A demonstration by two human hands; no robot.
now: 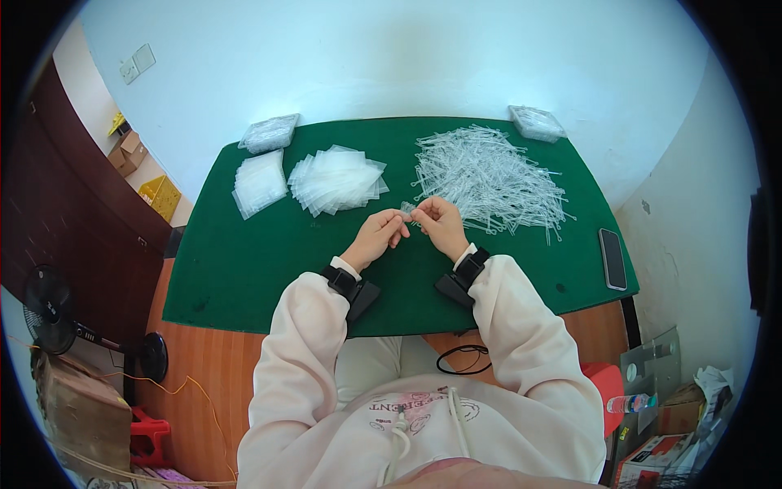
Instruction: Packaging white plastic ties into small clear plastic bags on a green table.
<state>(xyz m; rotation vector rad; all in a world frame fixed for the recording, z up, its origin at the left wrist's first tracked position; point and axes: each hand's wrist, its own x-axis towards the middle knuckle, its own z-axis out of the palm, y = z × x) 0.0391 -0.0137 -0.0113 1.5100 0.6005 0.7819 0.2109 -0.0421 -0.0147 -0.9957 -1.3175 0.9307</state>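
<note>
1. The left hand [378, 238] is bent inward over the green counter [244, 269], its thumb and fingertips drawn together in a pinch; the grip is nearly closed on one side of a small clear plastic piece [408, 208].
2. The right hand [441, 226] meets it from the other side, thumb against forefinger; its grip is likewise nearly closed at the same piece, though the fingers hide much of it and its exact shape is too small to tell.
3. That piece is between the two sets of fingertips, near the middle of the counter — just beside the lower left edge of the heap of clear plastic strips [489, 175].
4. The strips are thin, many with looped ends, and lie crossed over one another in a broad loose mound.
5. Beyond the left hand lies a fanned pile of translucent bags [338, 181], spread flat in overlapping layers; to its left is a neater stack of translucent bags [261, 183].
6. At the far edge are two wrapped bundles, the left bundle [270, 133] behind the neater stack and the right bundle [538, 123] behind the heap.
7. A phone [612, 259] lies near the right edge, well apart from both hands.
8. Each wrist wears a black strap — the left strap [340, 281] and the right strap [472, 266] — close to a pale sleeve cuff.
</note>
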